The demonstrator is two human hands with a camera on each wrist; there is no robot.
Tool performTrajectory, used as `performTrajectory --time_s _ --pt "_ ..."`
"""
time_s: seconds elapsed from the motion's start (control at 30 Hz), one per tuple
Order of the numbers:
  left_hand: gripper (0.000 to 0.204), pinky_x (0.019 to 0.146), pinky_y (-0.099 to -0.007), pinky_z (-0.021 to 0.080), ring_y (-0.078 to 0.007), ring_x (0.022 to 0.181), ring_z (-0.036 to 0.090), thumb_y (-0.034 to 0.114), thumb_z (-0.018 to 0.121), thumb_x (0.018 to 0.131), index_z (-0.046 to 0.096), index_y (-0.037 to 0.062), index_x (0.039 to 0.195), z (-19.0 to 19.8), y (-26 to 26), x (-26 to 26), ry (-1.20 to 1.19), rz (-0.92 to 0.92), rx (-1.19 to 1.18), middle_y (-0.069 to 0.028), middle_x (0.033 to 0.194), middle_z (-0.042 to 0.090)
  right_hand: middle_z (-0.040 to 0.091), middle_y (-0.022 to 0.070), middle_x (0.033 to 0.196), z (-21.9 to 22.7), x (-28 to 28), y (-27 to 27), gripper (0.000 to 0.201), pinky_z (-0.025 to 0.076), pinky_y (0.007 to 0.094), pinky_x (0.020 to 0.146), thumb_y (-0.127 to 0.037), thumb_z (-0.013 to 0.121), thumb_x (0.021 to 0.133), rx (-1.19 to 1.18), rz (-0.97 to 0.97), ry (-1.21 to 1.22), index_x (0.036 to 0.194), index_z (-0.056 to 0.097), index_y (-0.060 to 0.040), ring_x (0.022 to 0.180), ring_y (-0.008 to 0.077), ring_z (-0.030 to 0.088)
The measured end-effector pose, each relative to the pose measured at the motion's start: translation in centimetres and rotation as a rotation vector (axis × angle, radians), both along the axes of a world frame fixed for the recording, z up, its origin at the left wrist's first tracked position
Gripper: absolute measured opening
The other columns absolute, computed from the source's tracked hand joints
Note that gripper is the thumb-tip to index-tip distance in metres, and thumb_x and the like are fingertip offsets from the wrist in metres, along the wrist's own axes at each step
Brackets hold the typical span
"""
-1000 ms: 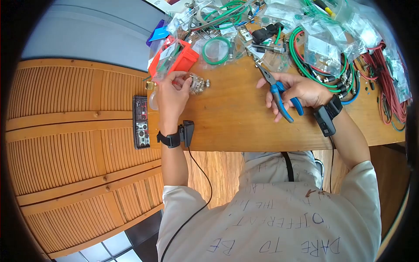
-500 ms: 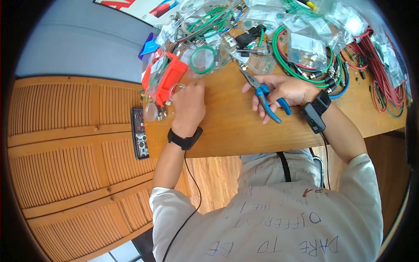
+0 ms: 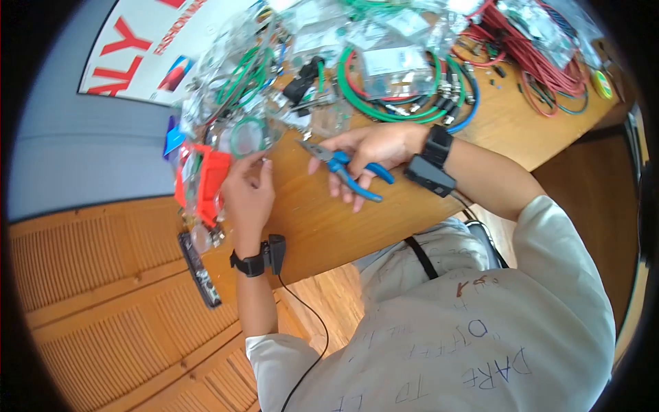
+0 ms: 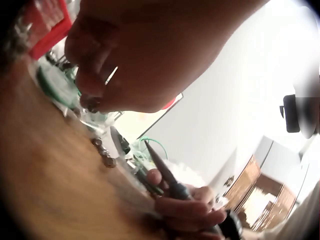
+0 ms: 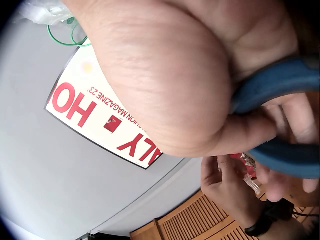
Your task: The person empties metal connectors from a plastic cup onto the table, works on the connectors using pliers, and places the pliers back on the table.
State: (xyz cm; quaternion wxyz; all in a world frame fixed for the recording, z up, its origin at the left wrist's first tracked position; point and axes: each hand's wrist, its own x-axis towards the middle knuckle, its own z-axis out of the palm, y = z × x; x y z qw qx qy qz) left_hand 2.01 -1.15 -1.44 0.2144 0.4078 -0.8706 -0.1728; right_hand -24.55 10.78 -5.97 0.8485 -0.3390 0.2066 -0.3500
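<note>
My left hand is raised beside the red bin, thumb and forefinger pinching a small metal piece, which looks dark and blurred in the left wrist view. To its right, my right hand holds blue-handled pliers, their narrow nose pointing toward the left hand. A gap separates the pliers' tip from the pinched piece. In the right wrist view the blue handles cross the palm, fingers curled around them. Small metal parts lie on the table near the left hand in the left wrist view.
Coiled green cables, plastic bags and a red cable bundle cover the back of the wooden table. A clear round lid and metal bits lie at its left edge. A printed poster stands behind.
My left hand has gone from the clear container by the red bin to a raised pinch closer to the pliers. The right hand keeps its hold, and the head view has turned.
</note>
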Motion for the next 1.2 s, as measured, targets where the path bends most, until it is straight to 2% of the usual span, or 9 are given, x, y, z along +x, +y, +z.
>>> performTrajectory --time_s 0.03,0.07,0.1,0.17,0.33,0.5,0.67,0.8,1.2 --pt "0.021 0.06 -0.0295 0.052 -0.0163 0.074 0.071 0.014 0.071 0.1 0.077 0.0019 0.117 -0.1 0.0 -0.9 0.232 0.019 0.208 -0.0099 0.095 0.076 0.067 0.0227 0.117 -0.1 -0.1 0.0 0.062 0.063 0.0597 0.095 0.02 0.05 0.091 0.016 -0.026 0.021 0.148 0.042 -0.0033 0.108 0.0347 0.073" --pt "0.028 0.054 -0.0216 0.041 -0.005 0.066 0.059 0.017 0.068 0.105 0.073 -0.001 0.125 0.4 0.2 -1.3 0.167 0.104 0.354 -0.0045 0.092 0.072 0.067 0.0225 0.117 -0.1 -0.1 0.0 0.063 0.063 0.0597 0.095 0.02 0.05 0.091 0.004 -0.008 -0.032 0.149 0.042 -0.0038 0.108 0.0346 0.073" --pt "0.028 0.054 -0.0216 0.041 -0.005 0.066 0.059 0.017 0.068 0.105 0.073 -0.001 0.125 -0.1 0.1 -2.2 0.187 0.084 0.368 -0.0045 0.092 0.072 0.067 0.0223 0.117 -0.2 -0.2 -0.1 0.064 0.063 0.0598 0.096 0.02 0.05 0.091 -0.01 0.014 -0.083 0.15 0.042 -0.0043 0.108 0.0345 0.073" --pt "0.03 0.05 -0.0228 0.034 -0.0037 0.059 0.051 0.015 0.067 0.106 0.07 -0.003 0.13 -1.4 0.0 -3.5 0.734 -0.037 0.651 -0.0034 0.093 0.068 0.067 0.0215 0.117 -0.4 -0.3 -0.3 0.066 0.062 0.0601 0.097 0.02 0.051 0.092 0.007 0.014 -0.088 0.152 0.041 -0.0056 0.108 0.0338 0.073" --pt "0.035 0.055 -0.0227 0.036 -0.0068 0.062 0.05 0.015 0.062 0.109 0.062 -0.0046 0.138 -4.7 -0.7 -3.7 1.035 -0.117 0.978 -0.002 0.096 0.065 0.067 0.0195 0.117 0.7 -0.5 0.1 0.065 0.062 0.0589 0.097 0.015 0.054 0.094 -0.019 -0.023 -0.058 0.154 0.042 -0.0072 0.108 0.0313 0.073" --pt "0.034 0.06 -0.0227 0.039 -0.0077 0.068 0.053 0.018 0.062 0.109 0.062 -0.003 0.137 -5.5 -0.7 -2.6 1.074 -0.252 1.164 -0.0017 0.107 0.065 0.068 0.0171 0.114 2.6 0.1 0.2 0.069 0.065 0.0504 0.093 0.01 0.057 0.091 0.019 -0.024 0.101 0.156 0.04 -0.0057 0.101 0.03 0.075" --pt "0.034 0.064 -0.0224 0.039 -0.0064 0.069 0.049 0.019 0.057 0.111 0.06 -0.0024 0.137 -4.6 -1.0 -2.7 1.082 -0.237 1.188 -0.0024 0.11 0.064 0.069 0.0185 0.114 2.1 0.3 -0.3 0.074 0.065 0.0429 0.08 0.0 0.068 0.087 0.041 0.033 0.122 0.155 0.041 -0.0043 0.095 0.0287 0.076" --pt "0.036 0.063 -0.02 0.039 -0.0054 0.07 0.05 0.024 0.062 0.11 0.063 0.0 0.136 -4.3 -0.9 -2.6 1.023 -0.241 1.172 0.0006 0.108 0.065 0.069 0.0185 0.113 1.3 0.5 -0.4 0.076 0.065 0.0423 0.078 -0.013 0.075 0.088 0.007 0.039 0.083 0.155 0.04 -0.0043 0.088 0.0279 0.076" --pt "0.031 0.059 -0.0208 0.041 -0.0047 0.07 0.058 0.025 0.068 0.106 0.067 0.002 0.128 -4.8 -0.8 -2.9 0.976 -0.291 1.103 0.003 0.104 0.066 0.069 0.0174 0.111 1.8 0.6 -0.3 0.075 0.065 0.041 0.075 -0.012 0.074 0.09 0.038 0.036 0.123 0.157 0.04 -0.0037 0.084 0.0277 0.076"
